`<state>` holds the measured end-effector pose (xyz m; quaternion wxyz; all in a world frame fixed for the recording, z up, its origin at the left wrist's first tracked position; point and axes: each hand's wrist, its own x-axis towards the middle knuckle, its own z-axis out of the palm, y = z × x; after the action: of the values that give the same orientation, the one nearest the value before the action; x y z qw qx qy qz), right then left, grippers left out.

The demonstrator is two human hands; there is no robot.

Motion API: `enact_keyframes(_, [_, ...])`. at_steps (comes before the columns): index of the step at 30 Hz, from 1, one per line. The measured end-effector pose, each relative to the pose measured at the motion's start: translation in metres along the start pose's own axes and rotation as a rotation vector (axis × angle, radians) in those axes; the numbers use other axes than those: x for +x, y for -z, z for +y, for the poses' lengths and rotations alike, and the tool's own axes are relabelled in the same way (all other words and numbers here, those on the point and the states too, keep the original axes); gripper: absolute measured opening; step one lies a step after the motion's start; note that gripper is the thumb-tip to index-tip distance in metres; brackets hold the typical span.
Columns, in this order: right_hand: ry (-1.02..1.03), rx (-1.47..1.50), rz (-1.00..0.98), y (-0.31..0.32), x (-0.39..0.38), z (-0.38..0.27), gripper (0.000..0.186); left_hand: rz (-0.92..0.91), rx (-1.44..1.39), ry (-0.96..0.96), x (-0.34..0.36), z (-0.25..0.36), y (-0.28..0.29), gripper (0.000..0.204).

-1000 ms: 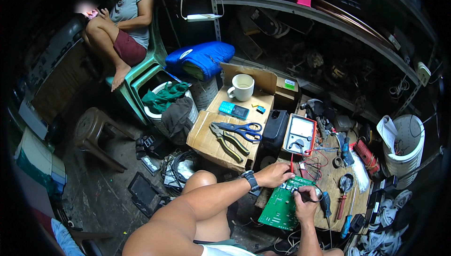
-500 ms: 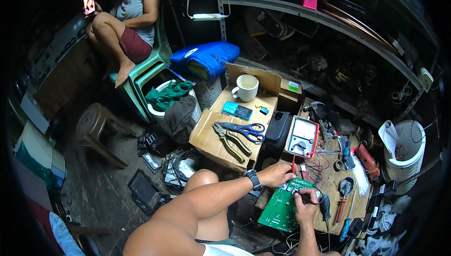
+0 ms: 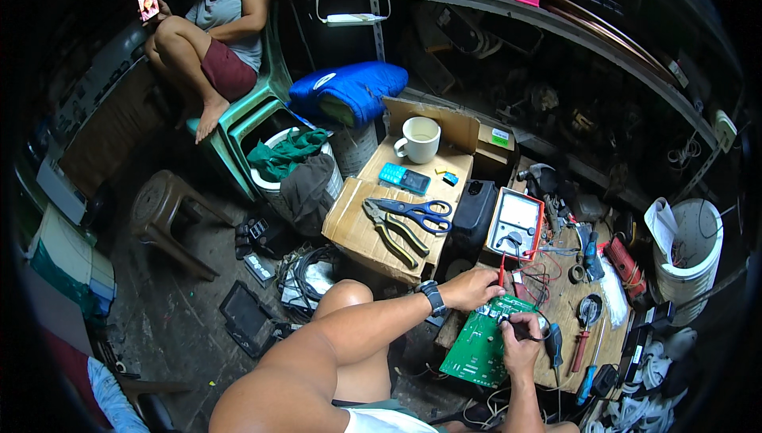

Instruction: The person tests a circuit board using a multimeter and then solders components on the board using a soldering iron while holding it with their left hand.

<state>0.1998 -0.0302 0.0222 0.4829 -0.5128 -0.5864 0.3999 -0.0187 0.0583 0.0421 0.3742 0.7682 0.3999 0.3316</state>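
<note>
You were probing the green circuit board [image 3: 482, 343], which lay just below the multimeter [image 3: 516, 223]. Your left hand [image 3: 476, 288] pinched the red probe [image 3: 501, 268]; your right hand [image 3: 520, 344] gripped the black probe [image 3: 525, 331]. Next, I judged, each tip needed steady contact.

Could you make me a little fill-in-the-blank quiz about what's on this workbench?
1. The left hand holds a ____ probe on the circuit board.
2. The right hand holds a ____ probe.
3. The scissors have ____ handles.
4. The mug stands on a ____ box.

Missing words: red; black; blue; cardboard
</note>
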Motion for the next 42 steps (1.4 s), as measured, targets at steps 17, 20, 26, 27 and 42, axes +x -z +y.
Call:
enact_keyframes(17, [0.133,-0.173,0.048,-0.005,0.006,-0.001,0.015,-0.037,0.019,0.065,-0.001,-0.005,0.007,0.023])
enact_keyframes(20, [0.088,-0.101,0.018,-0.014,0.01,-0.015,0.015,0.012,-0.015,0.109,-0.008,-0.014,0.007,0.022])
enact_keyframes(26, [0.134,-0.126,0.05,-0.002,0.01,-0.015,0.014,-0.029,-0.083,0.184,0.004,0.006,0.002,0.021])
enact_keyframes(27, [0.12,-0.114,0.053,-0.003,0.01,-0.014,0.014,-0.046,-0.109,0.225,0.004,0.009,0.004,0.021])
enact_keyframes(42, [0.193,-0.183,0.061,-0.013,0.02,-0.018,0.012,-0.026,-0.091,0.167,0.002,0.003,0.004,0.02])
